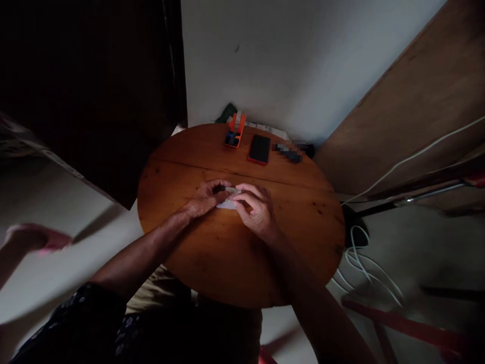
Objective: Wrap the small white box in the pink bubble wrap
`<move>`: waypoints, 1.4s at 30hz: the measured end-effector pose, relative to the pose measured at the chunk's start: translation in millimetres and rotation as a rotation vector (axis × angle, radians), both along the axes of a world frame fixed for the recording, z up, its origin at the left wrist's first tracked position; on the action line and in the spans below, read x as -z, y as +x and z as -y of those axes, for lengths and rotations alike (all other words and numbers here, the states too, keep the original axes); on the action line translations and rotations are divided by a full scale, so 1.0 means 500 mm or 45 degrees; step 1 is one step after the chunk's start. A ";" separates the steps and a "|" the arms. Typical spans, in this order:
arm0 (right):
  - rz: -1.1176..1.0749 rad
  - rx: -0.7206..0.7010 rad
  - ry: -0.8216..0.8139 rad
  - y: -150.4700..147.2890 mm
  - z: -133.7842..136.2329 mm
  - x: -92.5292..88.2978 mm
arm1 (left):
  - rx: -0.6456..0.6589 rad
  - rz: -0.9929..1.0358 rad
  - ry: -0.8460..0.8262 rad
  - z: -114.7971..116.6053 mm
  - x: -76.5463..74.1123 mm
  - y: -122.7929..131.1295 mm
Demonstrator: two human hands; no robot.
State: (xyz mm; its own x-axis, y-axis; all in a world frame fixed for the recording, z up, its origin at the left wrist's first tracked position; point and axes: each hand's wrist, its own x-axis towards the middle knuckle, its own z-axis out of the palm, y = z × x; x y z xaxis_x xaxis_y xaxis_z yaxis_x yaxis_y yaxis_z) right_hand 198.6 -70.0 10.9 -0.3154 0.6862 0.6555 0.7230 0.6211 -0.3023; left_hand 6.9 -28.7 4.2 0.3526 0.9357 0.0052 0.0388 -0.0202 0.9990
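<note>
A small, pale, flat piece like paper or film (226, 204) lies between my hands over the round wooden table (212, 263). My left hand (206, 198) is closed on its left side, with the thumb resting on it. From the right, my right hand (257, 207) pinches at its right side, thumb and forefinger nearly together. What is printed on the piece or lies on it is too small to make out.
At the table's back stand an orange holder (236, 130), a black tablet-like object with red edges (259, 149) and a blurred dark item (290, 152). White cable (356, 253) loops on the floor at right. Another person's foot (49, 238) is at far left.
</note>
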 end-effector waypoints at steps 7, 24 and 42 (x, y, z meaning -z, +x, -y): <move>-0.025 0.022 -0.022 0.009 -0.004 -0.003 | -0.007 -0.076 0.097 -0.002 -0.008 0.002; 0.069 0.065 0.030 -0.003 0.001 -0.004 | 0.061 0.007 0.022 0.005 -0.008 0.004; -0.402 0.026 -0.213 0.032 -0.113 -0.072 | 0.345 0.189 -0.076 0.019 -0.014 0.010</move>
